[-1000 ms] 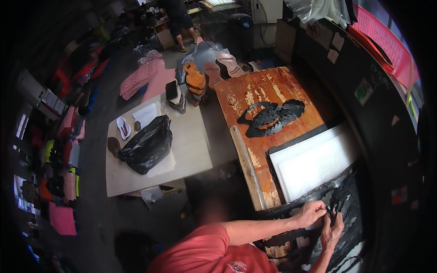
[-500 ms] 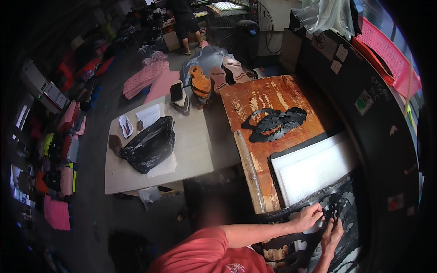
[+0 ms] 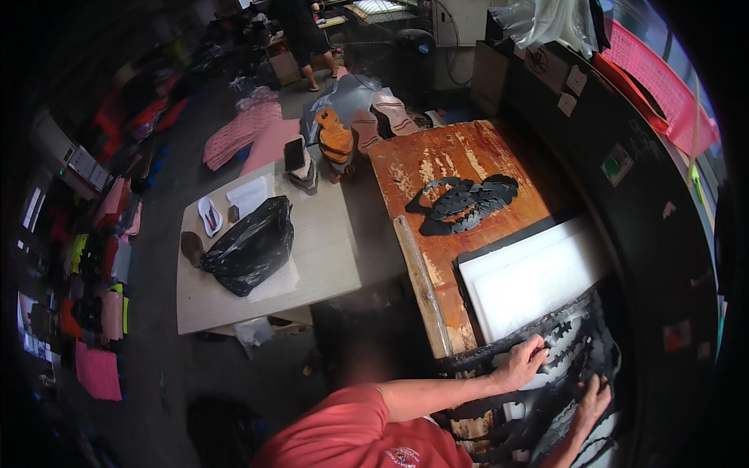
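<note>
Black cut-out sheet [image 3: 599, 351]: lower right, gapped strips spread beneath both hands.
Left hand [image 3: 519, 366]: fingers curled narrow over the sheet; cannot tell whether they grip it.
Right hand [image 3: 594, 401]: fingers bent at the sheet; grip cannot be told.
White slabs [image 3: 538, 281]: just beyond the sheet.
Orange-brown board [image 3: 402, 175]: bears black scalloped pieces [image 3: 460, 207].
Pale table [image 3: 328, 265]: carries a black bag [image 3: 250, 246].

The left arm [image 3: 437, 396] reaches right, the left hand [image 3: 520, 365] curled. The right hand [image 3: 594, 402] is apart, farther right, fingers bent.
</note>
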A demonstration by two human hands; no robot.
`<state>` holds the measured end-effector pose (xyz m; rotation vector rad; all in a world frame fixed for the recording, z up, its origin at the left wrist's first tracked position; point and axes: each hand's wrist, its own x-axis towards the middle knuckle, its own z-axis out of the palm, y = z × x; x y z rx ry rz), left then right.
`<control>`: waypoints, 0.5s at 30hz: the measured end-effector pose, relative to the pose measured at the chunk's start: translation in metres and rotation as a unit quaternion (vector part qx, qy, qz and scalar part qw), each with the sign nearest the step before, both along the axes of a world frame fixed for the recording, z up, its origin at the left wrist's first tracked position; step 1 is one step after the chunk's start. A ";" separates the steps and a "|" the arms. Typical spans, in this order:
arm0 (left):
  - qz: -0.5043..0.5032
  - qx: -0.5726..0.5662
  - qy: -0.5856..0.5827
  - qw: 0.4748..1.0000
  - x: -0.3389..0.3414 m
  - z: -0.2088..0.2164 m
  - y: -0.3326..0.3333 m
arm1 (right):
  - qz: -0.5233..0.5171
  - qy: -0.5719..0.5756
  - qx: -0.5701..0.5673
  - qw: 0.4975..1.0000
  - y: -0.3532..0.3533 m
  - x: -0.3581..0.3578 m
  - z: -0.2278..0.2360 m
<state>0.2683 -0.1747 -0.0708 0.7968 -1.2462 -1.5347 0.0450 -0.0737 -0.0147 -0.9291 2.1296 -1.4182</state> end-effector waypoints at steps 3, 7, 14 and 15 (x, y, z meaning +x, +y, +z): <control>0.025 -0.042 -0.006 0.999 0.003 -0.001 0.000 | -0.099 -0.006 -0.045 0.994 0.045 -0.065 -0.015; 0.022 -0.035 -0.039 0.998 0.005 0.003 -0.006 | -0.135 0.008 -0.070 0.988 0.112 -0.151 0.007; 0.021 -0.036 -0.097 0.994 0.027 0.040 -0.002 | -0.200 0.163 0.016 0.966 0.138 -0.032 0.061; 0.005 -0.040 -0.068 0.997 0.031 0.046 -0.001 | -0.166 0.269 0.057 0.947 0.125 -0.005 0.057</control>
